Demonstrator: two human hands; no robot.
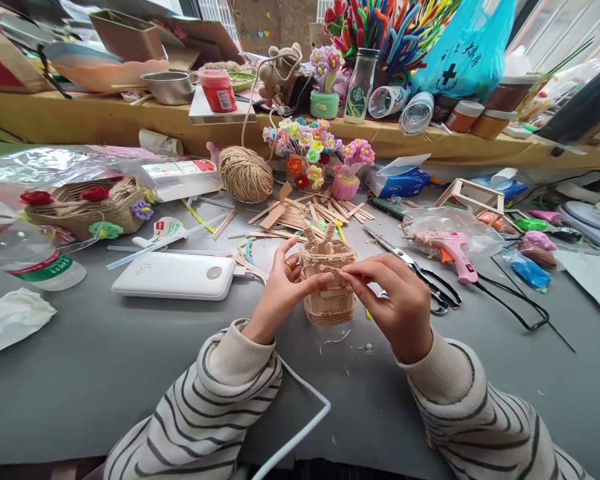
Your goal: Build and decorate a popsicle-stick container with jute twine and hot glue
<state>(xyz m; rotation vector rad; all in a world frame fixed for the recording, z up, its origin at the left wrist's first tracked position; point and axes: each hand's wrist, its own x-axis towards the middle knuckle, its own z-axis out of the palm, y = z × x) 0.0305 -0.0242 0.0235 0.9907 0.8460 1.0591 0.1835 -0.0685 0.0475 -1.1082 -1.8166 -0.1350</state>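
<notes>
A small basket of wooden craft sticks [325, 303] stands on the grey table before me, with twine bands around its rim and base. Several sticks poke up from its top. My left hand [286, 277] grips the basket's left side, thumb across the front and index finger raised at the rim. At the upper right of the front, my right hand [393, 297] is closed in a pinch. What lies between those fingertips is too small to make out. Bits of glue or thread [337, 339] lie just below the basket.
Behind the basket are loose wooden sticks [300, 212] and a twine ball [245, 175]. Scissors [420, 270] and a pink glue gun [453, 253] lie to the right. A white power bank [175, 275] sits left, its cable [305, 427] running between my arms.
</notes>
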